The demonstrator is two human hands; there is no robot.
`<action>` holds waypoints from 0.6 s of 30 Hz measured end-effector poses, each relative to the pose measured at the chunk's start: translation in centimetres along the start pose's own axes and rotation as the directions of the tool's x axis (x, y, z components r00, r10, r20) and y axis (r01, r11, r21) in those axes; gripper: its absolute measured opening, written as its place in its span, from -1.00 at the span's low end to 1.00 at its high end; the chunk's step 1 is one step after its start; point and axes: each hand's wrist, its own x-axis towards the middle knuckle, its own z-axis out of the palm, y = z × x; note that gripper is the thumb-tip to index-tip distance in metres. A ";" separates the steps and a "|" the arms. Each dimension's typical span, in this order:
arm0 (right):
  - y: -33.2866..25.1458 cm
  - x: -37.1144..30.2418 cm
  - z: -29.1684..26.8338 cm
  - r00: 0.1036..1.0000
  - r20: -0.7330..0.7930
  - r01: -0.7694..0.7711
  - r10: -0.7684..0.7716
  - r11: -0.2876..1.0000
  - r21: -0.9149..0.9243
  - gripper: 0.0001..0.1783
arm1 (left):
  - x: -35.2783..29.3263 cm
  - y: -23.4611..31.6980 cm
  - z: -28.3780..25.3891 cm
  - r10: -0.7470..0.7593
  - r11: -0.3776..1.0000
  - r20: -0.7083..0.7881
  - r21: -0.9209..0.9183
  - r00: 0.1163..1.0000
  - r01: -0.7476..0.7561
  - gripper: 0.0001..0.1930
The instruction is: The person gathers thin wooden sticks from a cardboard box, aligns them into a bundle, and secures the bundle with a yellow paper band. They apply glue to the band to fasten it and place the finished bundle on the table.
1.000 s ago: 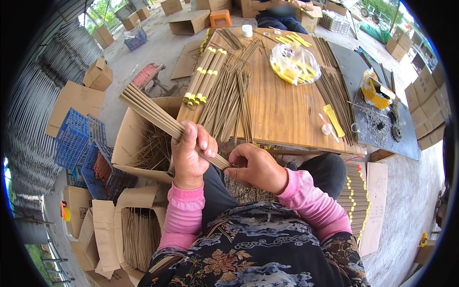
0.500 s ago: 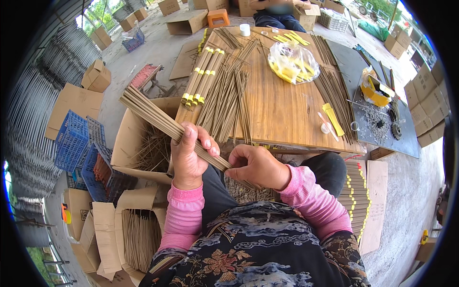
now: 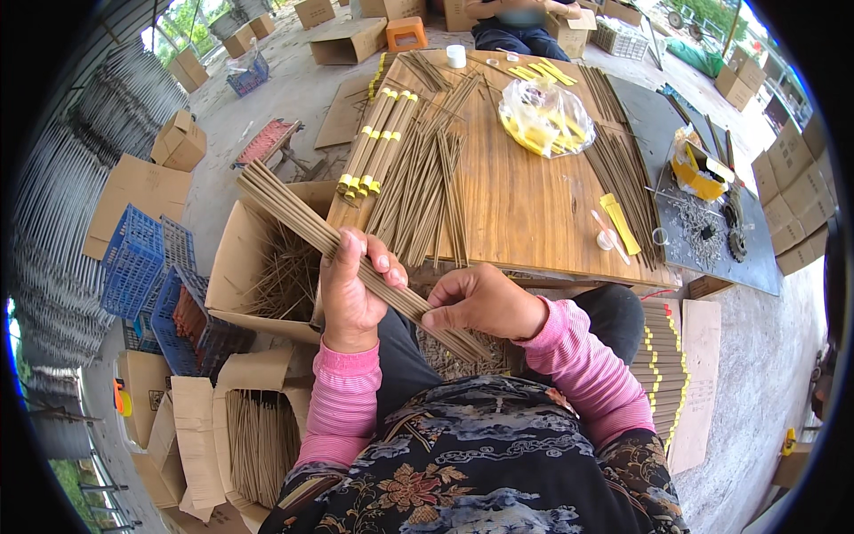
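Note:
My left hand [image 3: 356, 289] is wrapped round a bundle of thin brown incense sticks [image 3: 294, 205], its thumb along the top. The bundle slants from upper left to lower right above my lap. On its lower part, my right hand [image 3: 487, 304] pinches the sticks between thumb and fingers. The lower ends poke out below that hand. Ahead on the wooden table [image 3: 507, 222] lie loose incense sticks [image 3: 414, 200] in a spread heap. Next to them are several bundles with yellow bands [image 3: 381, 142].
An open carton [image 3: 227, 307] with scattered sticks stands left of the table, and another carton [image 3: 200, 436] of sticks is nearer. Blue crates [image 3: 133, 258] sit farther left. A plastic bag [image 3: 543, 116] with yellow strips is on the table. Banded bundles [image 3: 658, 365] lie at my right. A person [image 3: 520, 36] sits opposite.
The bundle has shifted slightly down and to the right, and more of its lower end shows. My right hand has moved a little right, with its fingers slightly more extended.

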 end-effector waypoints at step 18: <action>0.0 -0.2 -0.2 0.997 -0.026 0.066 -0.068 0.996 -0.055 -0.84 | 0.5 0.6 -1.3 0.072 0.995 -0.079 -0.067 0.994 -0.078 -0.71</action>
